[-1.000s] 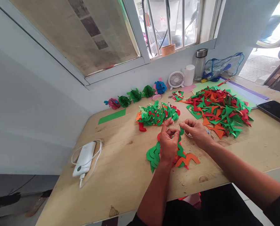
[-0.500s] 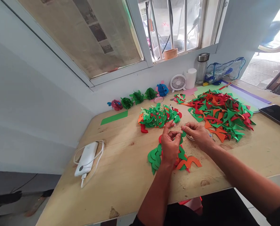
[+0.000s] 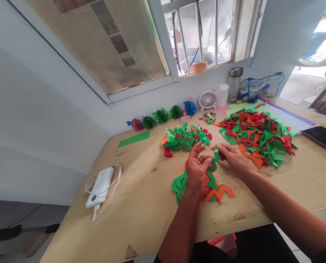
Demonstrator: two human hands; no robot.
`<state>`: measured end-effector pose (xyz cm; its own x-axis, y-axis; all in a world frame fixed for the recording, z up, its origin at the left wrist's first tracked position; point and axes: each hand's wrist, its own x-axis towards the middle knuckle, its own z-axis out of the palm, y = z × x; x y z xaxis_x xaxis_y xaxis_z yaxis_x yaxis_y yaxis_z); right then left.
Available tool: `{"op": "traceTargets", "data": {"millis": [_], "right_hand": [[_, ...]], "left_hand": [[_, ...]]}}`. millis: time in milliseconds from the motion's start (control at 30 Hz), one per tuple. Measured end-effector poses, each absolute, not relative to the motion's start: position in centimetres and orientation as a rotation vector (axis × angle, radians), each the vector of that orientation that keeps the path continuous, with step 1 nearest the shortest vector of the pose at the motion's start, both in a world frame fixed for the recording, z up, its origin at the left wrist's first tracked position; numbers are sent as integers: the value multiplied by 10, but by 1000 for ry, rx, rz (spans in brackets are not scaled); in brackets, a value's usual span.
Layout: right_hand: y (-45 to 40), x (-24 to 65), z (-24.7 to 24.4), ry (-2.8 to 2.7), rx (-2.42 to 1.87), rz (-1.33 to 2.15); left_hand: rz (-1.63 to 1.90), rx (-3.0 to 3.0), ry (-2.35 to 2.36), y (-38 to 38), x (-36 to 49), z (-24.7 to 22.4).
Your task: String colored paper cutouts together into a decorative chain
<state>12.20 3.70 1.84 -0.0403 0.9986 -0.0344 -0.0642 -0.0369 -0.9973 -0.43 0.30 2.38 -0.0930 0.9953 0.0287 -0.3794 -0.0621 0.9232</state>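
Both hands pinch, thumb to finger, on one green paper piece (image 3: 216, 156). The right hand (image 3: 231, 156) has its far end, by a white patch (image 3: 216, 150). The left hand (image 3: 198, 168) has its left edge, other fingers spread. The paper is by the far side of the near paper pile (image 3: 181, 184). A soft, steady pinch should stop creases; fingers should stay off the patch.

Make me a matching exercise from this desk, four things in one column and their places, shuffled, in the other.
1. Green paper piece
2. White power bank
3. Dark phone
4. Orange-brown pot

A. On the window sill
B. At the picture's right edge
C. Between the left hand and right hand
D. On the table's left side

Pairs: 1-C, 2-D, 3-B, 4-A
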Motion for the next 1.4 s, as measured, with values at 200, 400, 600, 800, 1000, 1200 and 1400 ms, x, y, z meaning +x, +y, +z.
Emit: {"op": "traceTargets", "data": {"millis": [200,400,600,800,1000,1200,1400], "right_hand": [[34,120,20,-1064,-1120,1468],[32,118,24,-918,-1077,1572],[32,119,21,-914,-1098,1535],[32,120,21,-976,-1105,1497],[36,121,14,-995,-1060,1441],[40,123,12,-991,-1035,1369],[32,119,21,-1113,-1026,1327]], "left_hand": [[1427,864,868,1,-2,25],[1414,879,848,-1,2,23],[1420,904,876,-2,4,20],[1451,962,884,-3,7,16],[1473,972,941,-2,6,16],[1636,887,1109,4,-1,18],[1682,858,1229,6,-1,17]]}}
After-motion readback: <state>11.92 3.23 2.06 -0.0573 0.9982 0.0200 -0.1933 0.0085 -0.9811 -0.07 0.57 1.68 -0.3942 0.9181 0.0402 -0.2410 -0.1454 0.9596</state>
